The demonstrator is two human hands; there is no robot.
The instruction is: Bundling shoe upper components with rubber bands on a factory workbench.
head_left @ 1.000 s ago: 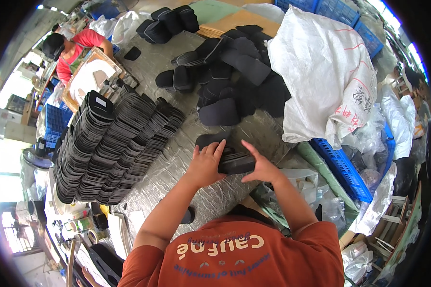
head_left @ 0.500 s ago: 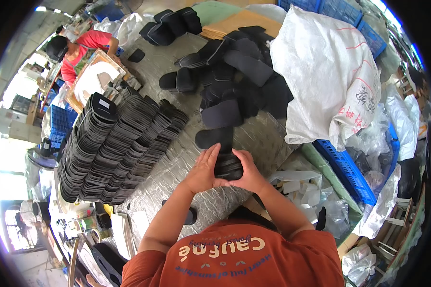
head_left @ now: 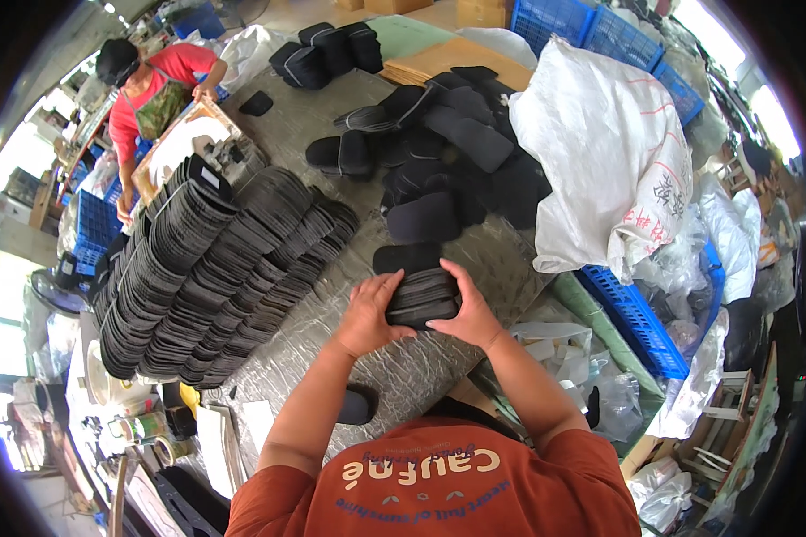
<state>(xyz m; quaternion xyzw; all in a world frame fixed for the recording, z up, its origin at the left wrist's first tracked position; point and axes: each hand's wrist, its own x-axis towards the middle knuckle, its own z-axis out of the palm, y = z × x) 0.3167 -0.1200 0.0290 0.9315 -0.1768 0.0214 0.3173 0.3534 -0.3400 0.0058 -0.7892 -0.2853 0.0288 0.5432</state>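
A short stack of black flat pads with rounded ends sits between my two hands on the table near me. My left hand is closed against its left side, and my right hand grips its right side, fingers and thumb round the edges. Just beyond the stack's far end lies one more black pad, partly covered by or touching the stack; which, I cannot tell. Farther off is a loose heap of similar pads, some in tied bundles. A single dark pad lies beside my left forearm.
Long rows of stacked black pads stand on the left of the grey table. A white sack bulges at the right, above a blue crate of plastic bags. At the far left a co-worker handles a framed board.
The pads between my hands have come into a more even stack, and the pad jutting out to the left now lies across its far end. The co-worker has stretched an arm along the frame.
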